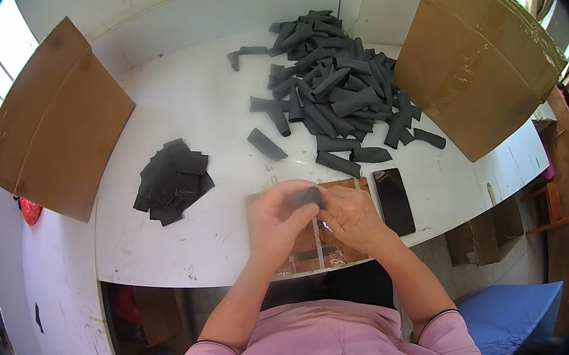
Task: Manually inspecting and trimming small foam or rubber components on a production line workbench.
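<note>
Both hands are together in front of me, over a brown taped board [306, 263] at the table's near edge. Between them is a dark grey fabric piece [310, 196], partly hidden by fingers and curled at its top. My left hand [276, 219] grips it from the left, with the thumb pressed along it. My right hand [352, 213] pinches it from the right. To the left lies a stack of flat dark fabric pieces [171, 180]. Beyond my hands is a large heap of rolled dark fabric tubes [352, 89], and a single tube [267, 144] lies apart from it.
On the white table [206, 102], a cardboard panel [57, 123] stands at the left and another cardboard panel [477, 50] at the right. A black phone [394, 201] lies right of the board. Below, on the right, are an open carton [487, 233] and a blue bin [514, 312].
</note>
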{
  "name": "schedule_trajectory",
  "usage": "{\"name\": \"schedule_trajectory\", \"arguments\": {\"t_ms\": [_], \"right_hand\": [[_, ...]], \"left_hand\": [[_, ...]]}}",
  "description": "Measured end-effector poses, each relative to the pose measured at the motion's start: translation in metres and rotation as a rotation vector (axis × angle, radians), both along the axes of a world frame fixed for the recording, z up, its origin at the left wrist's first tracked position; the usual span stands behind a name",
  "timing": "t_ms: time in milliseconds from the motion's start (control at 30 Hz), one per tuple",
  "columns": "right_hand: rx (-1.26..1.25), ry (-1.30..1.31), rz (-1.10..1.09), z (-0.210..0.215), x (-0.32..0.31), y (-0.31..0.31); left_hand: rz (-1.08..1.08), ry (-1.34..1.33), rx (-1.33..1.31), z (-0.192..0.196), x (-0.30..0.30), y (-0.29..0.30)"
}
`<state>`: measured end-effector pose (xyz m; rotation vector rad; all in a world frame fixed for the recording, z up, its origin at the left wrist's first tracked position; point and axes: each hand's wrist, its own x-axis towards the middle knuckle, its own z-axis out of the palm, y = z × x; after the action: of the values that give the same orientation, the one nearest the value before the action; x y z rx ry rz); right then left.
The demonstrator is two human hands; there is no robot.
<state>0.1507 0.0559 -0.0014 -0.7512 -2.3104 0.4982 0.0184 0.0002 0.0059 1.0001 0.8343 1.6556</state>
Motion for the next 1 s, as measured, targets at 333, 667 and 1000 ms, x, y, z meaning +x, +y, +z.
{"name": "schedule_trajectory", "arguments": {"t_ms": [333,667,1000], "right_hand": [[-0.037,0.065,0.01,0.004,-0.005,-0.002],[-0.189,0.034,0.034,-0.011,-0.003,-0.007],[-0.194,0.014,0.088,-0.014,-0.003,-0.005]], "left_hand": [[-0.038,0.023,-0.076,0.006,0.0,0.003],[-0.045,0.356,-0.071,0.006,-0.002,0.005],[-0.029,0.256,0.0,-0.006,-0.006,-0.002]]}}
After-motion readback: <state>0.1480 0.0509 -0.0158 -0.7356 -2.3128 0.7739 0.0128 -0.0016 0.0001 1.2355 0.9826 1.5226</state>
